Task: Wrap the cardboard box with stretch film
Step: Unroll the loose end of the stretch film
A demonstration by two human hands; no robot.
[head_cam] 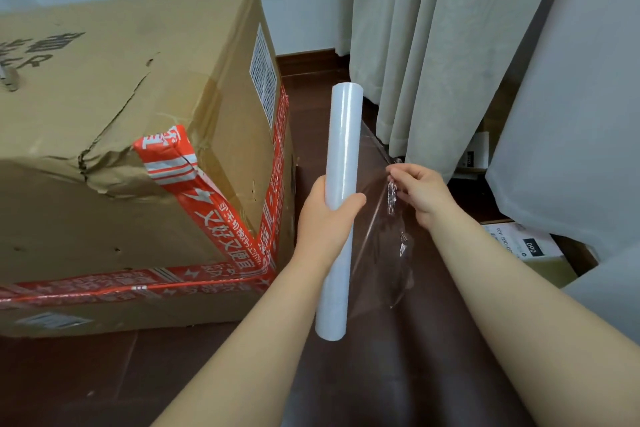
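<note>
My left hand [325, 215] is wrapped around the roll of stretch film [341, 149]. Its fingers are curled behind the tube and the thumb lies across the front, a little below the middle of the roll. My right hand [420, 194] is just beside the roll on its right. Its fingers are bent and pinch the crumpled edge of the loose film [377, 246], which spans from the roll to that hand as a clear sheet.

The roll stands nearly upright in my grip. Its long axis runs up and down the view, with the top end tilted slightly right and away from me. The lower end hangs free above the dark floor [415, 374].

The cardboard box [121, 149] sits on the floor to the left of the roll, near it but not touching. It is dented and creased near its front corner, and bands of red tape [214, 211] run along its edges. A white label [263, 80] is stuck to its right side.

The box is cut off at the left edge of the view. The film is so clear that I can only trace its lower edge by wrinkles and glints. Behind my right hand hangs a pale curtain [433, 45], and a small carton [533, 246] is partly hidden behind my right forearm.
</note>
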